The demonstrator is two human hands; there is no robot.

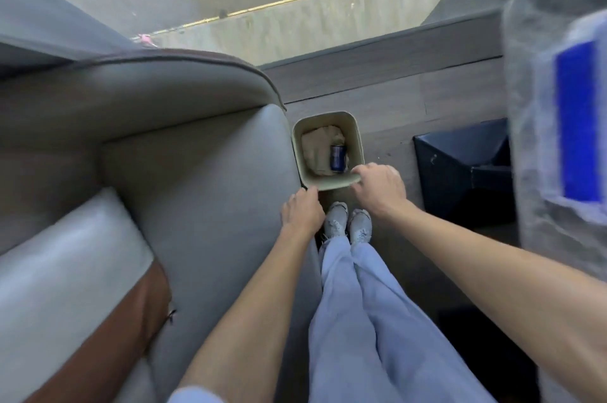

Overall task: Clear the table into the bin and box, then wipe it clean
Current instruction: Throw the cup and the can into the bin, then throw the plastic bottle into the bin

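Observation:
A small beige bin [358,140] stands on the wooden floor between a sofa and a dark box. Inside it lie crumpled brown paper [317,148] and a blue can [338,158]. My left hand [302,213] grips the bin's near left corner. My right hand [379,187] holds the near rim on the right side. Both arms reach straight down over my legs and white shoes [348,225].
A grey leather sofa [164,172] with a brown cushion fills the left. A dark blue box [466,169] stands open on the floor to the right. A blurred grey surface with a blue patch [578,120] rises at the far right. A window shows the street below.

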